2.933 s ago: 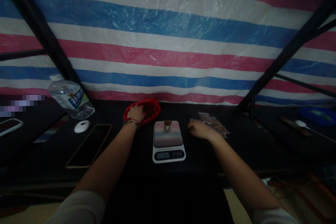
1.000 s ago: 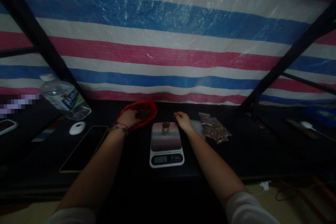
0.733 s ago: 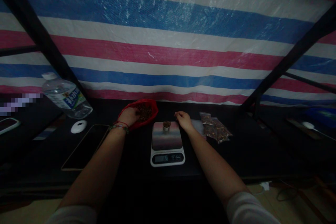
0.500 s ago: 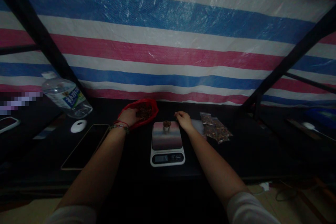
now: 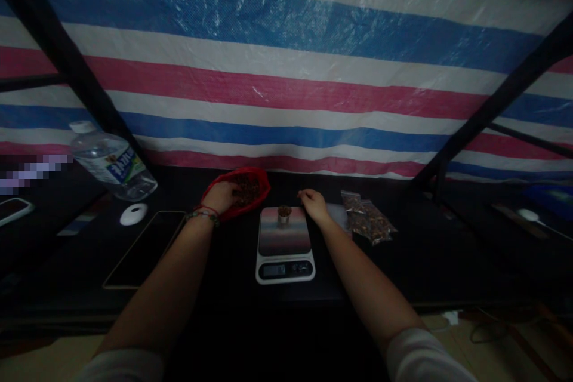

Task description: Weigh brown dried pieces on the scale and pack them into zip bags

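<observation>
While the right hand (image 5: 314, 205) had come from the packets (image 5: 369, 224) to rest, loosely curled and empty, beside the cup (image 5: 283, 213) on the scale (image 5: 285, 245), the left hand (image 5: 222, 196) stayed in the red bag (image 5: 257, 188), fingers hidden.

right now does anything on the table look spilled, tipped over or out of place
Nothing stands out. The small cup stands upright on the scale, the water bottle is capped, and no loose bits show on the dark table, though dim light could hide some.

One scale (image 5: 285, 245), one cup (image 5: 283, 213), two phones (image 5: 145, 249) (image 5: 12, 210), one bottle (image 5: 110, 161).
</observation>
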Available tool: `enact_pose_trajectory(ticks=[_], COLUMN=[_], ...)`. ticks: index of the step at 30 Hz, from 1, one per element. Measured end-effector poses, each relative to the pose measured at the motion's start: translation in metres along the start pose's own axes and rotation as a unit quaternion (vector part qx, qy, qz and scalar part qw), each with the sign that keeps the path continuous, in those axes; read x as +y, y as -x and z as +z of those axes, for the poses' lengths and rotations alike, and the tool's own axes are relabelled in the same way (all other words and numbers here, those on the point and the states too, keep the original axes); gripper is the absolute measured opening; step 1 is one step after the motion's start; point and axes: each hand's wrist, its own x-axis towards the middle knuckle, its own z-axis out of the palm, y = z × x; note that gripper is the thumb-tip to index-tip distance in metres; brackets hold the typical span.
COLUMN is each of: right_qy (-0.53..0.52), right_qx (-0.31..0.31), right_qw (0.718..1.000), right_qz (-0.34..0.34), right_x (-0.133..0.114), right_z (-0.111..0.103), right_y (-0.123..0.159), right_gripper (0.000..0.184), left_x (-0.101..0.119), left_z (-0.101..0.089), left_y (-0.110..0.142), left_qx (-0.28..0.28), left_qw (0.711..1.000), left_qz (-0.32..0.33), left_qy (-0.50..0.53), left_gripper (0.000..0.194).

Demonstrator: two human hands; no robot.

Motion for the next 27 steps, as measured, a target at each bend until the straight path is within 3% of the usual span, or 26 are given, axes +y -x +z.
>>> enact_pose_trajectory(ticks=[19, 23, 27], right_qy=[0.001, 0.008, 0.013], right_qx=[-0.007, -0.009, -0.004], right_qw=[1.0, 1.0, 1.0], right_qz=[0.004, 0.0, -0.004], right_x=[0.0, 0.0, 0.001], right_z=[0.0, -0.001, 0.0], right_y=[0.0, 0.0, 0.0], right_gripper=[0.032, 0.032, 0.033], left_x=[-0.01, 0.005, 0.038], left_z=[-0.001, -0.009, -0.023], left_y=[-0.005, 0.0, 0.012], left_qx=[0.051, 0.058, 0.04], left_qw=[0.999, 0.996, 0.979], left_qz=[0.01, 0.045, 0.155], left_qy=[-0.01, 0.043, 0.124], left_gripper=[0.027, 0.026, 0.025])
